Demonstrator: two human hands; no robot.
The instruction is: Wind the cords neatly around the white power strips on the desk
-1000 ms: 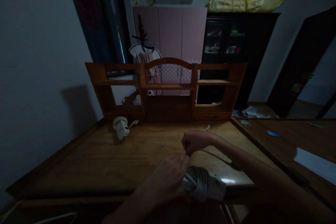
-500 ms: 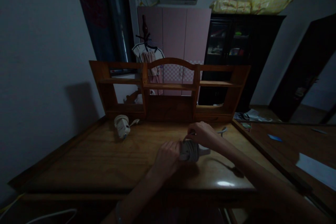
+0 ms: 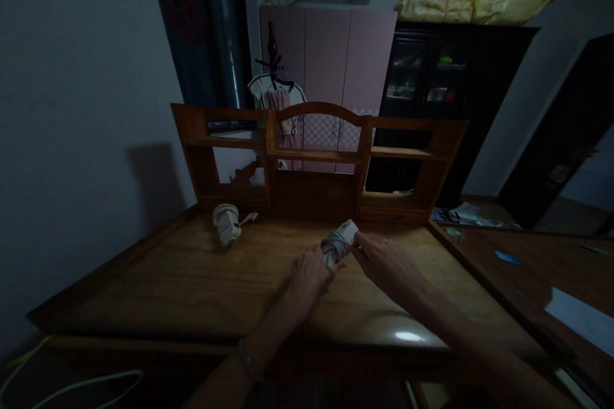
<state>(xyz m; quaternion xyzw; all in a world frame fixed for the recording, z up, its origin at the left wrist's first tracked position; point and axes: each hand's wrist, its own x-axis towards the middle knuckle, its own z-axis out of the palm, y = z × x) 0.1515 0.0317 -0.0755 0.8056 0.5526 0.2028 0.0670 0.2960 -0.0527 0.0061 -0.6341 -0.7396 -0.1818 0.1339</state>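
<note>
A white power strip (image 3: 341, 238) with its grey cord wound round it lies near the middle of the wooden desk (image 3: 192, 287), pointing toward the shelf unit. My left hand (image 3: 311, 275) grips its near end, fingers curled on the wound cord. My right hand (image 3: 384, 258) rests just right of it, fingers stretched toward its far end and touching it. The room is dim.
A wooden shelf unit (image 3: 316, 166) stands along the desk's back edge. A small white device (image 3: 226, 223) with a cord lies at the back left. A second dark table (image 3: 537, 268) with papers adjoins on the right. A white cable (image 3: 71, 383) hangs below the front left edge.
Both hands have carried the wound power strip from the desk's front edge forward to the middle, toward the shelf. My right hand has gone from pinching the cord to lying stretched beside it.
</note>
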